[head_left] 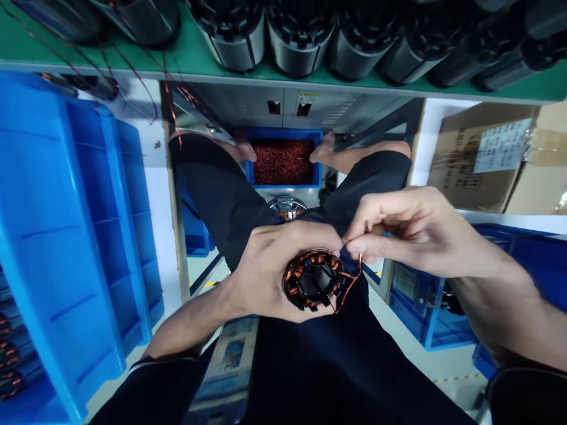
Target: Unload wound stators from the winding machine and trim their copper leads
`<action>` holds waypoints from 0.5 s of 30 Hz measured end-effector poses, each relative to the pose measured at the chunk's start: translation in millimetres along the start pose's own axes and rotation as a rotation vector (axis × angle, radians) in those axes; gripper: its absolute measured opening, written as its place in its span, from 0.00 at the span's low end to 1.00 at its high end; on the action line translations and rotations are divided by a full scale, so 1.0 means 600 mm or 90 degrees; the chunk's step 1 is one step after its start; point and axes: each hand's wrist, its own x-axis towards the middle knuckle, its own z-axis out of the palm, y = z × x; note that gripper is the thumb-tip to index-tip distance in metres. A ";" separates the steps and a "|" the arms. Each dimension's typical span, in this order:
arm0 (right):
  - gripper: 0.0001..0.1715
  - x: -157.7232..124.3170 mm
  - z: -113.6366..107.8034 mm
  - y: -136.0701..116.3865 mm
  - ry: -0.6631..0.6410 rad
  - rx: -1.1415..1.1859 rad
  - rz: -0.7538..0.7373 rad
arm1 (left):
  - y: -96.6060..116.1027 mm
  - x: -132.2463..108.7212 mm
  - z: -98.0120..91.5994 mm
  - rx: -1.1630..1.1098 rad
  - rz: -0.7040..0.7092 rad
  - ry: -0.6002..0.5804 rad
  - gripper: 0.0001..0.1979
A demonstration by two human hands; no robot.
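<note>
My left hand is wrapped round a motor stator, a black ring-shaped core with copper windings, its open end facing me. Copper wire comes out of the stator's right side and runs up to my right hand. Thumb and forefinger of that hand are pinched together on the wire, close to the left knuckles. The fingers of the left hand behind the stator are hidden.
Several finished-looking stators stand along the green bench ahead. Loose copper wires hang over its edge. Blue bins line the left. A blue tray of copper scraps sits between my feet. Cardboard boxes lie at right.
</note>
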 end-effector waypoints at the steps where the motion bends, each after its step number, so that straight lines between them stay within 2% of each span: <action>1: 0.08 -0.003 -0.009 0.010 0.020 -0.028 -0.004 | -0.008 -0.002 0.000 0.022 0.053 -0.003 0.42; 4: 0.06 -0.017 -0.050 0.041 0.110 -0.130 -0.040 | -0.024 -0.006 -0.004 0.046 0.079 0.071 0.39; 6: 0.05 -0.033 -0.074 0.049 0.226 -0.255 -0.113 | -0.022 -0.004 -0.007 0.053 0.072 0.121 0.38; 8: 0.08 -0.053 -0.075 0.041 0.361 -0.398 -0.188 | -0.012 0.000 -0.008 0.065 0.037 0.173 0.36; 9: 0.10 -0.063 -0.065 0.032 0.399 -0.458 -0.220 | -0.005 0.003 -0.007 0.074 0.008 0.197 0.35; 10: 0.11 -0.072 -0.050 0.021 0.400 -0.504 -0.245 | 0.002 0.005 -0.006 0.082 -0.021 0.215 0.35; 11: 0.13 -0.078 -0.031 0.010 0.346 -0.536 -0.265 | 0.009 0.008 -0.004 0.088 -0.043 0.224 0.34; 13: 0.15 -0.080 0.008 -0.010 0.172 -0.571 -0.308 | 0.019 0.014 -0.002 0.087 -0.051 0.220 0.33; 15: 0.16 -0.069 0.032 -0.017 0.074 -0.596 -0.321 | 0.023 0.018 -0.001 0.079 -0.050 0.197 0.32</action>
